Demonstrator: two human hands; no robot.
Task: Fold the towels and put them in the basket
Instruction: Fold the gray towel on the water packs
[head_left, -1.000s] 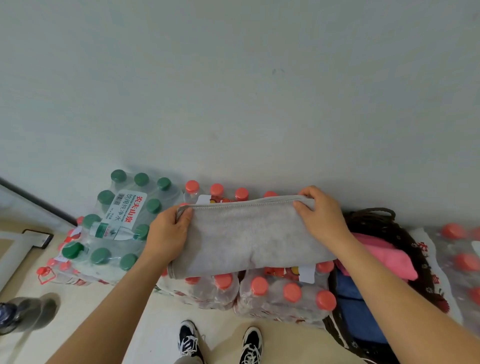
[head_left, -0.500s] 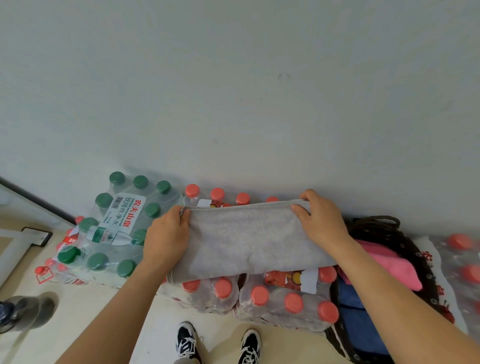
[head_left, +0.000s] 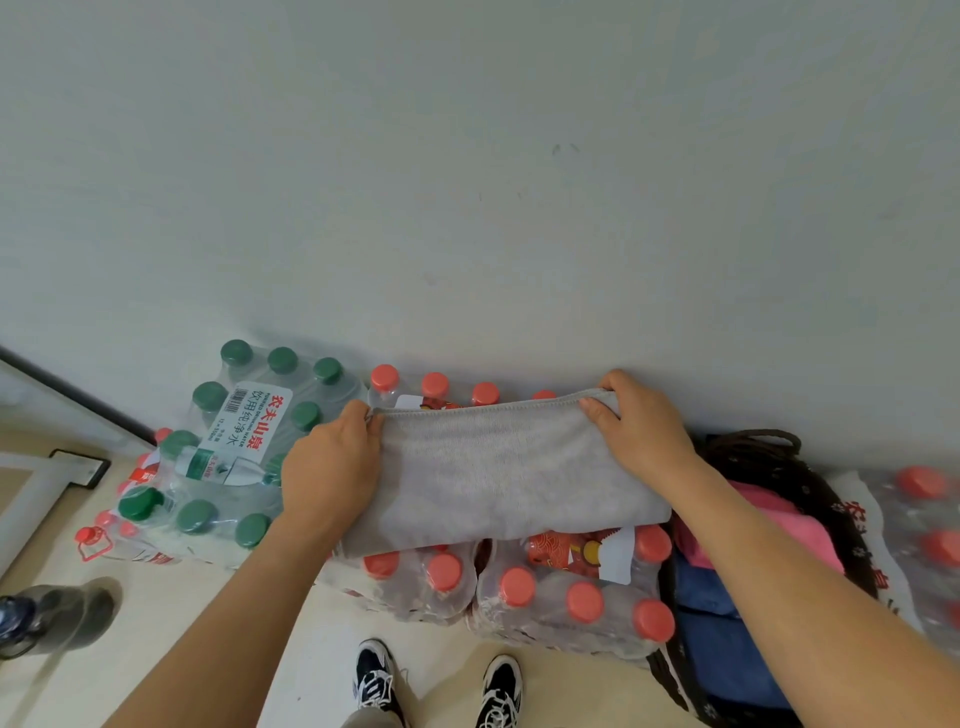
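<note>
Both hands pinch the towel (head_left: 498, 467), left hand (head_left: 332, 467) and right hand (head_left: 641, 431) at its ends, long axis crosswise; the basket (head_left: 810, 488) sits beside the right hand.

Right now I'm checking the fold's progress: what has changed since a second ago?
Hardly anything. The left hand and right hand keep pinching the top corners of the grey towel; its top edge looks slightly straighter. The basket and the bottle packs stayed put.
</note>
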